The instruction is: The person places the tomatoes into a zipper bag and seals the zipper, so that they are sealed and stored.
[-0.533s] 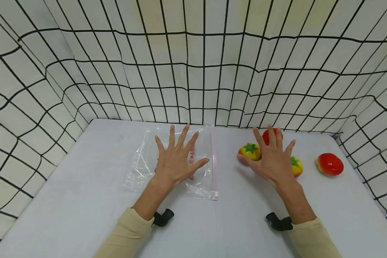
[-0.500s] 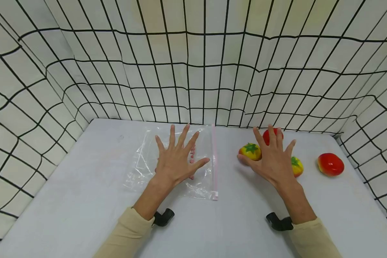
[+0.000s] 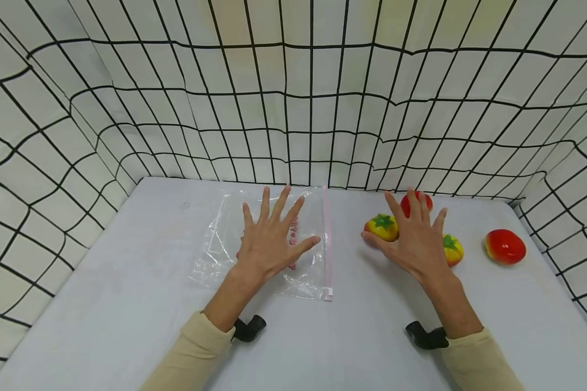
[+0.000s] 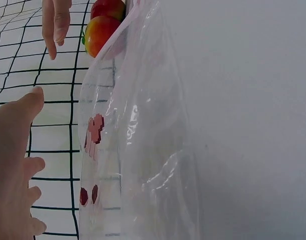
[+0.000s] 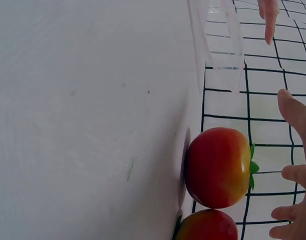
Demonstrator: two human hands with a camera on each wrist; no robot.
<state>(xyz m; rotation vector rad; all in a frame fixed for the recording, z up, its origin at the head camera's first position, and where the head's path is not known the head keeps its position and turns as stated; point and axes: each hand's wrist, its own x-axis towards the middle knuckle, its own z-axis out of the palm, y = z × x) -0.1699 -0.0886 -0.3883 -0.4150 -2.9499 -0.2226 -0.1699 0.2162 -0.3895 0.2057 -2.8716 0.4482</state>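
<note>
My left hand [image 3: 266,244], fingers spread wide, hovers over a clear zip bag [image 3: 310,274] with red printing and a pink zip strip. The bag lies flat on the white table, partly hidden by that hand. With its fingers also spread, my right hand [image 3: 416,239] hangs above a group of glossy fruits and holds nothing. Around it show a yellow-and-red fruit with a green leafy top [image 3: 381,227], a similar fruit [image 3: 452,250] partly covered by the hand, and a red fruit [image 3: 409,204] behind the fingers. Another red fruit [image 3: 505,246] sits apart at the right.
A black wire grid [image 3: 310,130] in front of white panels rises along the table's back and both sides. The white table [image 3: 127,304] stretches out in front. A black curved piece [image 3: 249,328] sits at the left wrist and a matching black piece [image 3: 426,335] at the right.
The head view has shifted very slightly. The left hand's fingers have drawn a little closer together. Both hands otherwise stay in place; the bag and fruits lie as before.
</note>
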